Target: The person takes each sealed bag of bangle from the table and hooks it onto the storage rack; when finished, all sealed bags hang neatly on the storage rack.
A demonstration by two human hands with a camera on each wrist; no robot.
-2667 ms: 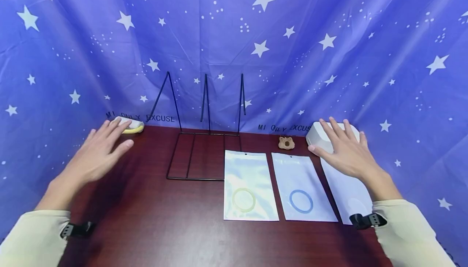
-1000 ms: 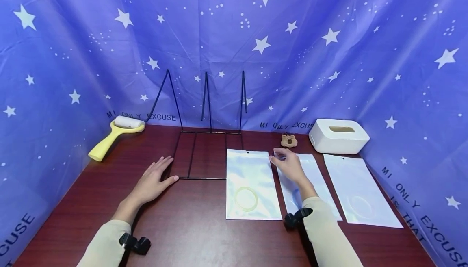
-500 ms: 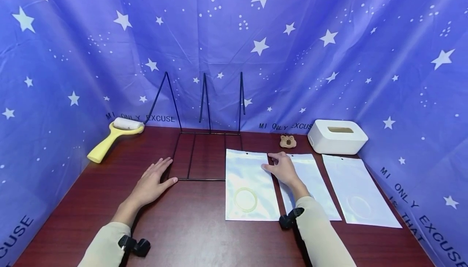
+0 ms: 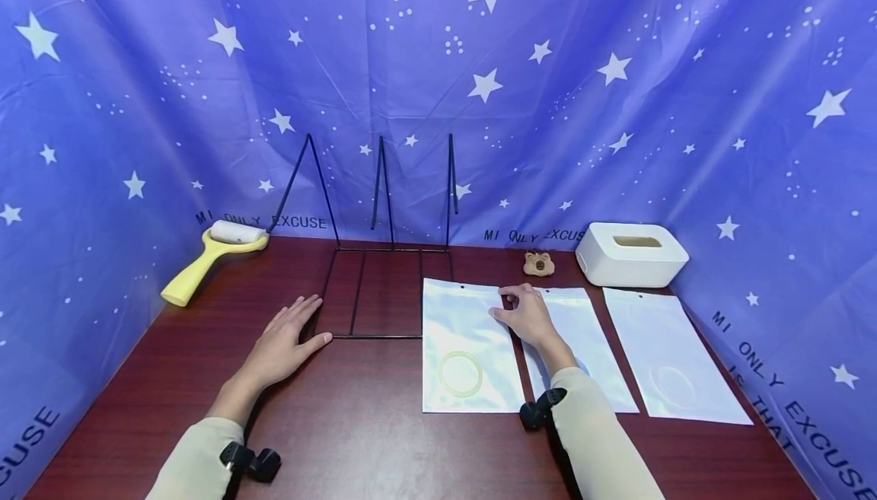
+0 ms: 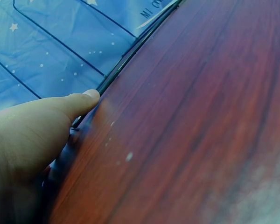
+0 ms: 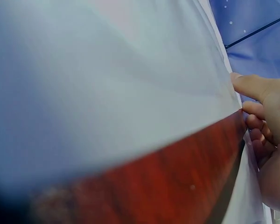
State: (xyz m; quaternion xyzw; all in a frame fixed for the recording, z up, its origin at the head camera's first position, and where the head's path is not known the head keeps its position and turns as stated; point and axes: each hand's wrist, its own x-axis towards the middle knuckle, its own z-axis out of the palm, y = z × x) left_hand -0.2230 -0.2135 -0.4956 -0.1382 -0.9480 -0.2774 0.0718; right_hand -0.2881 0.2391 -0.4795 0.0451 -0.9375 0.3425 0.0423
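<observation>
Currently, the yellow-ring pouch (image 4: 466,329) lies on the table (image 4: 370,431) right of centre in the frame, its left part covering the front right corner of the wire rack (image 4: 393,248). The right hand (image 4: 530,319) is at its upper right corner: the thumb rests on the pouch near the edge, and the index fingertip touches the corner, the other fingers curled. The close right wrist view is partly blurred, so whether the fingers pinch the pouch cannot be told. The left hand (image 4: 282,344), left of centre, is spread with extended fingers; its thumb contacts the front left corner of the rack. Adjacent right is the blue-ring pouch (image 4: 575,317), partly beneath the right forearm; the third pouch (image 4: 661,332) follows at lower right. Behind these stand the bear figure (image 4: 539,264) and, farther right, the white box (image 4: 637,264). The yellow-handled roller (image 4: 199,272) occupies the middle left. Star-patterned cloth (image 4: 411,51) fills the upper frame.
</observation>
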